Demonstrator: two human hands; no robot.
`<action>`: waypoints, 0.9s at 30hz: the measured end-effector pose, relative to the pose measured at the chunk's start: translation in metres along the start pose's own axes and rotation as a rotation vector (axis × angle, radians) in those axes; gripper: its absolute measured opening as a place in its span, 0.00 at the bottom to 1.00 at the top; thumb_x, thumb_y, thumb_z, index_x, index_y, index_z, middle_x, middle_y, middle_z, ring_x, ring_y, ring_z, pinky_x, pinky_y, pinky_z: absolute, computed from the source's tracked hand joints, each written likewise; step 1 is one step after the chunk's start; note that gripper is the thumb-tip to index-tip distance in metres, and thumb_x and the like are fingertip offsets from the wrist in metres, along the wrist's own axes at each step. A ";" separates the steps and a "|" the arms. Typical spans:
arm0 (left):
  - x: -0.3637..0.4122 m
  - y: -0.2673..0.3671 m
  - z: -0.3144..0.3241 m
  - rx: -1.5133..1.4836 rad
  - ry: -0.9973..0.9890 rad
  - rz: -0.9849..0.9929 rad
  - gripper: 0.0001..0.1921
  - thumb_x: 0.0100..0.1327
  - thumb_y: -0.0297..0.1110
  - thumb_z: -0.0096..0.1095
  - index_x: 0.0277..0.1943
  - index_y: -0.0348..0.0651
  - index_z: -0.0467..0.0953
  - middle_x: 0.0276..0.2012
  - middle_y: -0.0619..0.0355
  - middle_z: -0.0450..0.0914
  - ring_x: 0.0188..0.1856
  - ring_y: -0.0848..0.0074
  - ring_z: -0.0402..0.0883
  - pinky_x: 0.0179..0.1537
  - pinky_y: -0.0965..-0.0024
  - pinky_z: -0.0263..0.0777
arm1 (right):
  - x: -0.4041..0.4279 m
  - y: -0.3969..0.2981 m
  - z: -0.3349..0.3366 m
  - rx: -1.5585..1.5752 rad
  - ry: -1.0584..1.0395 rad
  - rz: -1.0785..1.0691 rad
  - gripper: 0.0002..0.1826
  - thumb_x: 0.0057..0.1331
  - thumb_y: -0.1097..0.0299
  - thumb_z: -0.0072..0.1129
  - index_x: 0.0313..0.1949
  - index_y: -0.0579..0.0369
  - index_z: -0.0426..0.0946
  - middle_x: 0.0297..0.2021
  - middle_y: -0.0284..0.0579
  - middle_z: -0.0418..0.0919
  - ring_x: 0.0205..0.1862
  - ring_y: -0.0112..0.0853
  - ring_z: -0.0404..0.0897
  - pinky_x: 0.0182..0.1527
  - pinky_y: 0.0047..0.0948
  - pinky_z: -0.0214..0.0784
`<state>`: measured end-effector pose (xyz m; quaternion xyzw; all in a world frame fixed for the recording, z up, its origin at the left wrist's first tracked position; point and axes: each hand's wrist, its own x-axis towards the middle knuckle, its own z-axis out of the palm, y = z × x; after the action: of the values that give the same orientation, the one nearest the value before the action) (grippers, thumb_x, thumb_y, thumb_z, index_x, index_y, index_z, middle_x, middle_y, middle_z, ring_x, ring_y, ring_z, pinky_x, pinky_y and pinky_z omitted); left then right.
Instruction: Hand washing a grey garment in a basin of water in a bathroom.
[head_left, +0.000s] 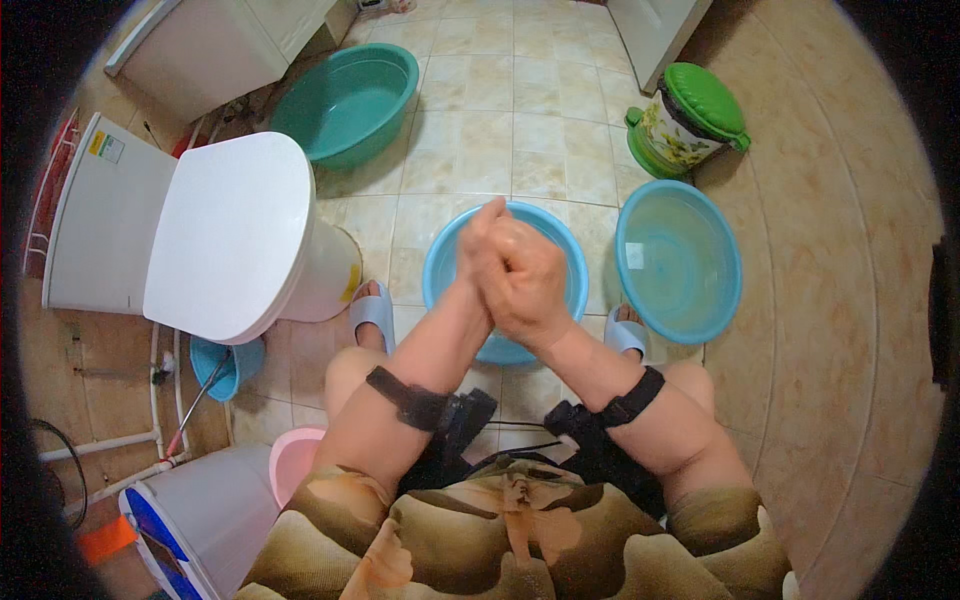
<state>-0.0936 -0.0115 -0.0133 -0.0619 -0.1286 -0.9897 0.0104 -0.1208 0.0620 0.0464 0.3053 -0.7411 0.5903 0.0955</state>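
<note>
My left hand (476, 244) and my right hand (532, 274) are pressed together in front of me, fingers curled in against each other. No object shows between them, but the inner sides of both hands are hidden. Below them, on the tiled floor, stands a light-blue plastic basin (430, 281). The hands cover much of its middle and far rim. A dark strap (409, 401) circles my left forearm, and a similar strap (636, 396) circles the right.
To the right stands a second blue basin (664, 185) holding water, with a green-lidded bin (679, 135) beyond. A white toilet (232, 232) is on the left, its lid down. Past it sits a teal tub (356, 150). A pink basin (292, 457) lies near my left knee.
</note>
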 end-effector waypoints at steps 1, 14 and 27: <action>0.002 -0.007 0.012 0.230 0.277 0.057 0.14 0.65 0.45 0.45 0.28 0.47 0.69 0.27 0.63 0.72 0.29 0.77 0.70 0.32 0.72 0.65 | -0.002 0.005 -0.002 -0.018 -0.018 -0.029 0.11 0.58 0.62 0.53 0.23 0.55 0.73 0.22 0.52 0.73 0.24 0.43 0.74 0.26 0.35 0.64; 0.009 0.051 0.057 0.179 0.657 -0.014 0.24 0.65 0.56 0.37 0.33 0.41 0.68 0.29 0.52 0.75 0.34 0.57 0.75 0.44 0.50 0.69 | 0.026 0.019 -0.062 0.338 -0.760 0.712 0.24 0.60 0.54 0.55 0.52 0.53 0.68 0.38 0.33 0.73 0.39 0.20 0.70 0.38 0.20 0.63; -0.005 0.029 -0.005 -0.157 -0.149 -0.182 0.18 0.65 0.47 0.40 0.42 0.41 0.70 0.37 0.54 0.77 0.38 0.67 0.76 0.46 0.61 0.69 | -0.004 -0.011 -0.009 -0.255 -0.293 -0.281 0.14 0.58 0.56 0.52 0.27 0.54 0.70 0.21 0.53 0.74 0.25 0.46 0.75 0.24 0.38 0.67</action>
<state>-0.0886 -0.0411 -0.0116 -0.1238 -0.0562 -0.9863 -0.0938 -0.1135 0.0701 0.0555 0.4732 -0.7659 0.4221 0.1062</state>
